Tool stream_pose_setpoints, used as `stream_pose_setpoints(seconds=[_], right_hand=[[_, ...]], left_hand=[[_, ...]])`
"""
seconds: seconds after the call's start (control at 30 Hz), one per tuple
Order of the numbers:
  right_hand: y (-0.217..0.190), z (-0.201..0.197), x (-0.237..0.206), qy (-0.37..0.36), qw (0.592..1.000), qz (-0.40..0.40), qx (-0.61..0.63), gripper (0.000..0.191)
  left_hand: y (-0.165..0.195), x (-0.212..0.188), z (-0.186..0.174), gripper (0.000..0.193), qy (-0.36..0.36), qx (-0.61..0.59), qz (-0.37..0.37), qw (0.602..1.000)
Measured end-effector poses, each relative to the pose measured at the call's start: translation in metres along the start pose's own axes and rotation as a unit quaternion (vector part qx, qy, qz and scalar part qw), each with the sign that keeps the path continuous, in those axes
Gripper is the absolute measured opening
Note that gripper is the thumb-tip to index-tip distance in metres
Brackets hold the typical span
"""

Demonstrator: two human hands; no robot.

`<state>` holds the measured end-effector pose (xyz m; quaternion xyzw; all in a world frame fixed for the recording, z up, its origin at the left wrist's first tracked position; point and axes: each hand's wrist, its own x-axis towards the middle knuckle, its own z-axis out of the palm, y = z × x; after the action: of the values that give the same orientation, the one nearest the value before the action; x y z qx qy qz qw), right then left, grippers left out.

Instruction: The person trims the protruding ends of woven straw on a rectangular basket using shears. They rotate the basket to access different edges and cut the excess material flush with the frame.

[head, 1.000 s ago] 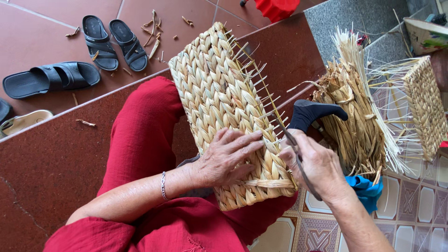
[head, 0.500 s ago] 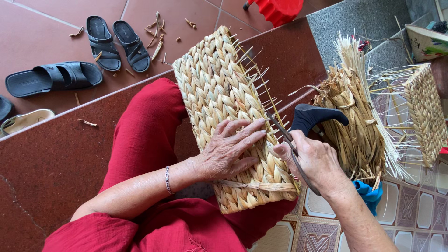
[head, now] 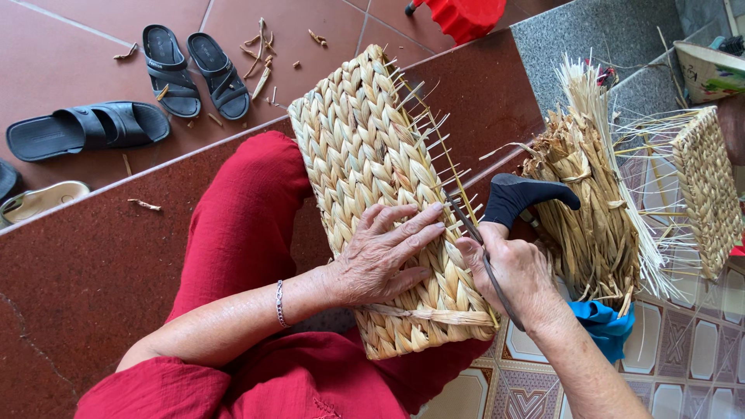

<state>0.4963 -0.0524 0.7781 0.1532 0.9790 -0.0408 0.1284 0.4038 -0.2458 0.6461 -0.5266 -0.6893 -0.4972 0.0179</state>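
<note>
1. Woven straw panel (head: 388, 202) across the lap, fully plaited; stray ends jut along its right edge, untrimmed.
2. Left hand (head: 384, 252) spread flat, pressing it.
3. Right hand (head: 516, 271) closed round black-handled shears (head: 497, 225) at that edge.
4. Straw bundle (head: 590, 217) beside, on tiled floor (head: 698, 365).

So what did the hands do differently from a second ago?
Not much. The left hand slid slightly up the woven panel, fingers spread flat. The right hand kept its grip on the black-handled shears at the panel's spiky edge. The panel stayed on the red-trousered lap, sandals unmoved.
</note>
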Motion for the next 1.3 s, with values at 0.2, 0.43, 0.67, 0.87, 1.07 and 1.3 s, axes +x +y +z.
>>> stream_pose_setpoints(seconds=[0.2, 0.43, 0.67, 0.87, 1.07, 1.3], right_hand=[[-0.007, -0.001, -0.001, 0.026, 0.999, -0.01, -0.023, 0.038], [-0.009, -0.002, -0.001, 0.024, 0.995, -0.013, -0.097, 0.041], [0.0, -0.001, 0.0, 0.016, 1.0, -0.005, 0.003, 0.053], [0.011, -0.011, 0.012, -0.02, 0.998, -0.006, 0.065, 0.062], [0.001, -0.017, 0.023, -0.036, 0.999, 0.016, -0.032, 0.059], [-0.013, -0.03, 0.027, -0.071, 0.995, 0.049, -0.058, 0.061]], left_hand=[[0.0, -0.001, 0.0, 0.074, 0.008, -0.002, -0.002, 1.0], [-0.001, -0.003, -0.002, 0.074, 0.013, 0.005, 0.001, 1.0], [-0.002, -0.002, -0.005, 0.075, 0.015, -0.004, 0.001, 1.0], [-0.015, 0.008, -0.011, 0.072, 0.031, -0.068, -0.027, 0.997], [-0.022, 0.017, -0.007, 0.073, 0.036, -0.006, -0.017, 0.999], [-0.026, 0.018, -0.015, 0.071, 0.031, 0.008, -0.008, 0.999]])
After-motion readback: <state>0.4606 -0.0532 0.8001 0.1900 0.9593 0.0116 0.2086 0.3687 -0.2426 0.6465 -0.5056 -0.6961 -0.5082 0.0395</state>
